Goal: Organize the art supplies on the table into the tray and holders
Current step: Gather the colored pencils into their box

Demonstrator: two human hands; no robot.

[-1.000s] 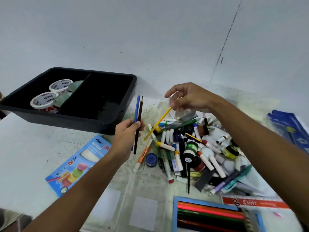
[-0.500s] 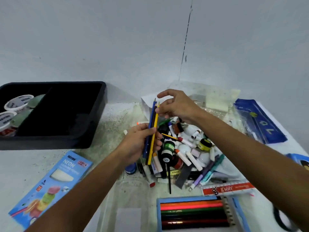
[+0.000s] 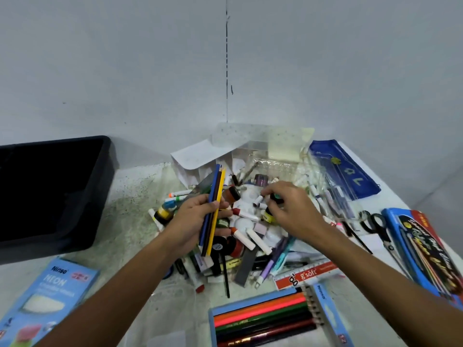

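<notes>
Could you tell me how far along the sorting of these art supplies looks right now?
Early on. The visible part of the black tray looks dark, its contents unclear. In hand: the left hand grips three coloured pencils, and the right hand reaches into the pile of markers and paint bottles. Left: that pile, the scissors and the ruler.

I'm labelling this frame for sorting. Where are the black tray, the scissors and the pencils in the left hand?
black tray (image 3: 100, 196): head view, on its right wall.
scissors (image 3: 375, 225): head view, on the black handles.
pencils (image 3: 216, 196): head view, mid-shaft, above the left hand (image 3: 190, 221).
</notes>
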